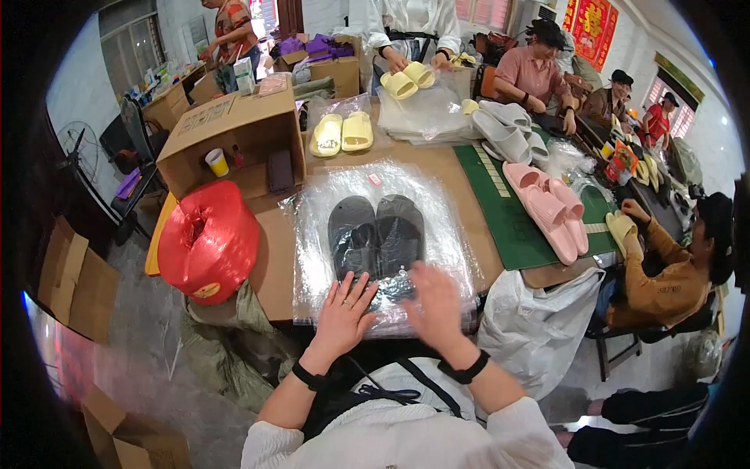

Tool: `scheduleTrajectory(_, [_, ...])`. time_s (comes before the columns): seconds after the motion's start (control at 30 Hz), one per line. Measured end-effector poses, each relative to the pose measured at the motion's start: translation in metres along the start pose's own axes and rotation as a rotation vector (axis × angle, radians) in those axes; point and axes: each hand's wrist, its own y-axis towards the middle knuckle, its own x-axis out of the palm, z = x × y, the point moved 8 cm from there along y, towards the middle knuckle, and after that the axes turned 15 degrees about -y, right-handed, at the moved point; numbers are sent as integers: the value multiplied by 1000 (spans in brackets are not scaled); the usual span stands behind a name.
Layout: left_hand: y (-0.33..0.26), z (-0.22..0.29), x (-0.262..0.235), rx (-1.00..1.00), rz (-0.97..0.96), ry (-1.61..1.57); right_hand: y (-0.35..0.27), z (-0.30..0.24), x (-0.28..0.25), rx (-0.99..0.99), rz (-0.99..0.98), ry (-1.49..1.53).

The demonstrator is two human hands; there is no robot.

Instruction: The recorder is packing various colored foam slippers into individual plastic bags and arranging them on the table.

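- The black slippers (pixel 400 227) are lying side by side inside a clear bag (pixel 447 227), directly before the person on the brown-topped counter (pixel 273 270).
- The left hand (pixel 341 316) is resting palm down with fingers spread, its fingertips touching the film at the near end of the left slipper; its grip is wide and is holding nothing, probably because a flat press is suiting loose film better than a pinch.
- The right hand (pixel 435 307) is showing blurred beside the near end of the right slipper; its grip is looking loose with nothing in it, though I cannot tell whether it is touching the film.
- The pair is lying parallel, likely so that the plastic can sit evenly over both.
- To the left, a red roll of twine (pixel 211 242) and a cardboard box (pixel 215 129) holding a yellow cup (pixel 216 162) are limiting room on that side.
- To the right, a green mat (pixel 500 227) is carrying pink slippers (pixel 544 209), with grey slippers (pixel 504 141) farther back.
- Beyond the bag, wrapped yellow slippers (pixel 357 131) and a stack of clear bags (pixel 422 117) are filling the far side, where a co-worker's hands (pixel 397 61) are holding another yellow pair (pixel 400 84).
- A white sack (pixel 539 328) is hanging by the near right edge.
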Motion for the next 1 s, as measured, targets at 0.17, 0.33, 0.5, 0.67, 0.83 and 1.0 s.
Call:
scheduleTrajectory(0.17, [-5, -15, 1, 21, 17, 37, 7, -36, 46, -85, -152, 68])
scheduleTrajectory(0.33, [1, -5, -5, -6, 24, -52, -9, 26, 37, 113, -170, -128])
scheduleTrajectory(0.5, [-1, -6, -10, -14, 61, -91, -37, 76, 37, 267, -153, -102])
scheduleTrajectory(0.67, [-10, -26, -17, 8, 282, -413, -34, 74, 42, 271, -188, -185])
scheduleTrajectory(0.83, [-19, -36, -57, -221, 668, -191, -38, 74, 40, 294, -187, -165])
scheduleTrajectory(1.0, [-3, -71, -51, -607, 408, -326, -36, 74, 41, 290, -179, -179])
